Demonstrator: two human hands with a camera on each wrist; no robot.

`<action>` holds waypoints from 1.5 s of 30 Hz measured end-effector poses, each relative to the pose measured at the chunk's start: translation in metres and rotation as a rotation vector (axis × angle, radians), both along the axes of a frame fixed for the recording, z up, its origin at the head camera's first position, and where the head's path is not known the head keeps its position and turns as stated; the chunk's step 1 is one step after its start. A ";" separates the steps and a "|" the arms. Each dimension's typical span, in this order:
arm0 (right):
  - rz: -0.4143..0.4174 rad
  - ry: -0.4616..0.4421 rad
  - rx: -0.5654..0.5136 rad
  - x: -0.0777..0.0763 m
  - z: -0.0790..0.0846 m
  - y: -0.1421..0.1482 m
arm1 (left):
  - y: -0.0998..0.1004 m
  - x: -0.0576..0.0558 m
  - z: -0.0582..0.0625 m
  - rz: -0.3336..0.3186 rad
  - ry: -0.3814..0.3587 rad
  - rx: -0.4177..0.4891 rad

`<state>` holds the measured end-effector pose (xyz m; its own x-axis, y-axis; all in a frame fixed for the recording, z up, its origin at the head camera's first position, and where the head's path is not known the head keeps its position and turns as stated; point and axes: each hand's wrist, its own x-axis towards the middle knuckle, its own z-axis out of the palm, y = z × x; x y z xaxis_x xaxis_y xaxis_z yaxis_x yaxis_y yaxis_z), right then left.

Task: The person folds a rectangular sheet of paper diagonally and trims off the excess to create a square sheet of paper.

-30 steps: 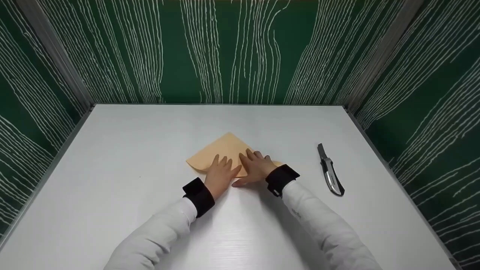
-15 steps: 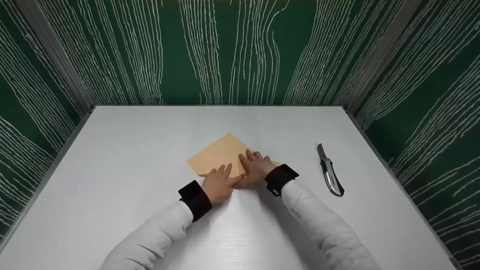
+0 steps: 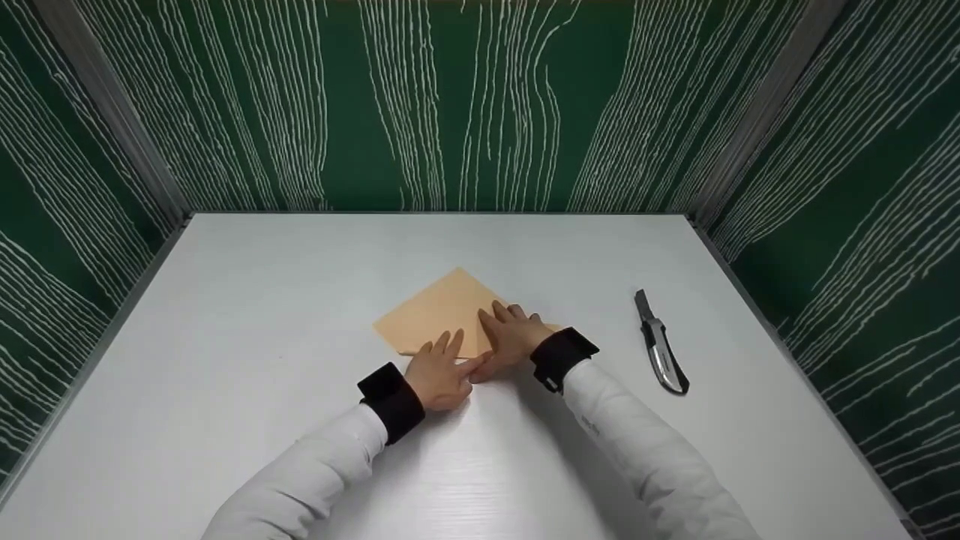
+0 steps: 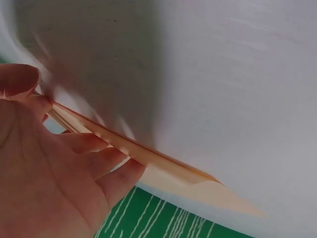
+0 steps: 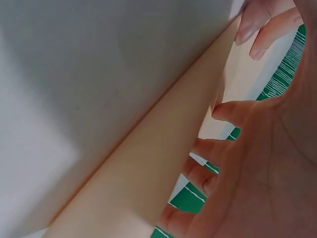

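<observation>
A light orange sheet of paper [image 3: 431, 311], folded over, lies on the white table with one corner pointing to the far side. My left hand [image 3: 436, 381] rests its extended fingers on the paper's near edge, the thumb reaching toward my right hand. Spread over the paper's right part, my right hand [image 3: 510, 341] presses it with its fingers. In the left wrist view the folded edge [image 4: 163, 161] runs under the left fingertips. The right wrist view shows a creased flap [image 5: 133, 173] with the right fingers on its far side. The hands cover part of the near edge.
A utility knife [image 3: 661, 349] with a grey and black handle lies to the right, its blade end pointing away. Green panels [image 3: 360, 150] with wavy white lines stand behind and beside the white table [image 3: 225, 315].
My left hand has drawn back toward the near edge, and its thumb has moved closer to my right hand. The paper's left part lies flatter. The right hand stays almost in place.
</observation>
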<state>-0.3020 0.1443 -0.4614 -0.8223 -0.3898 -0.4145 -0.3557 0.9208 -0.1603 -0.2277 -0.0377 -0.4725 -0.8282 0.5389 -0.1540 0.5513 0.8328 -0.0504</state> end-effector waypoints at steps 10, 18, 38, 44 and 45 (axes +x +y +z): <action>0.010 0.055 -0.006 0.001 -0.009 0.005 | -0.001 0.000 0.006 0.002 -0.071 0.086; 0.076 0.129 -0.002 0.022 -0.012 0.010 | -0.001 -0.001 0.009 0.043 -0.109 0.080; 0.206 0.281 -0.113 0.076 -0.017 0.034 | 0.000 -0.007 -0.007 0.036 -0.107 0.090; 0.188 0.233 -0.136 0.074 -0.020 0.036 | 0.000 -0.002 0.000 0.037 -0.109 0.119; 0.187 0.226 -0.139 0.074 -0.020 0.036 | 0.000 -0.001 0.000 0.037 -0.102 0.119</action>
